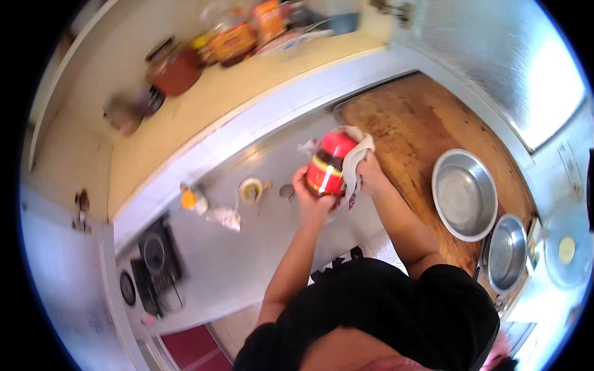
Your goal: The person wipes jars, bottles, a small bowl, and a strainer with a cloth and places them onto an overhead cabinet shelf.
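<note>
The left hand (311,193) is clamped around the red-labelled jar (326,175); the right hand (370,174) grips a cloth (354,162) against the jar's side; the jar is tilted, held above the metal counter (235,266) near the wooden board (411,123). Slippage is the main risk: loose cloth may slide on the jar's surface, leaving the left hand alone to bear the weight; a dropped jar could strike the counter, or roll into the small cup (250,180) farther off.

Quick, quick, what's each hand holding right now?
Left hand: closed around the red-lidded jar.
Right hand: holding the pale cloth against the jar.
</note>
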### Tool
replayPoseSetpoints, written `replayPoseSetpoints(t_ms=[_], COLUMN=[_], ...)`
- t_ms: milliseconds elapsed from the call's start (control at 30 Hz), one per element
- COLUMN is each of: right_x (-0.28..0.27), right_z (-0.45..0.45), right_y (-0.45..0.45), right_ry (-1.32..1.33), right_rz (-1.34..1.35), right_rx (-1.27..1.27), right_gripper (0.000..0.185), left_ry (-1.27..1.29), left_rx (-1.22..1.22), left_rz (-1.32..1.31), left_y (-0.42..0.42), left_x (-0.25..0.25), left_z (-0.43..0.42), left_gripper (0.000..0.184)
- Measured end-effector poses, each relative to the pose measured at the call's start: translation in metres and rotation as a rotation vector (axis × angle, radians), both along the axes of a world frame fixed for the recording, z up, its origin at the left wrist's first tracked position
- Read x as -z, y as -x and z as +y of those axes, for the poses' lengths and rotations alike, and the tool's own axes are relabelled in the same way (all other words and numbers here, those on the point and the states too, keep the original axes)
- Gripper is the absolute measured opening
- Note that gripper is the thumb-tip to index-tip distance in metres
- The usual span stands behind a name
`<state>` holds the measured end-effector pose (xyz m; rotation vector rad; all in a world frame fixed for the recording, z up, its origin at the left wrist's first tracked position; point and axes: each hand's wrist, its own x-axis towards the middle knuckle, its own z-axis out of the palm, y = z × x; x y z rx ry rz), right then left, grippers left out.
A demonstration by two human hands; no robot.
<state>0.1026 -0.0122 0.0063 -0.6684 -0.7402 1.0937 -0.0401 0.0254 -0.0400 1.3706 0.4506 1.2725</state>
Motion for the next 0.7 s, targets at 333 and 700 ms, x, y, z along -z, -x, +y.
replayPoseSetpoints(t_ms=[333,700], right_x=[-0.032,0.018], right_z=[-0.101,-0.186], right_y=[-0.039,0.000], right_ry=[0.326,0.419], right_rz=[-0.547,-0.453], right_rx=[-0.006,1.070], right_gripper=[0.051,0.038], left_ry=[0.108,-0.436], left_rx=[0.694,0.608], left_rz=[0.181,0.458], left_y=[-0.002,-0.078], left_x=[0.006,0.001], left_z=[0.010,-0.109], left_gripper=[0.068,0.077])
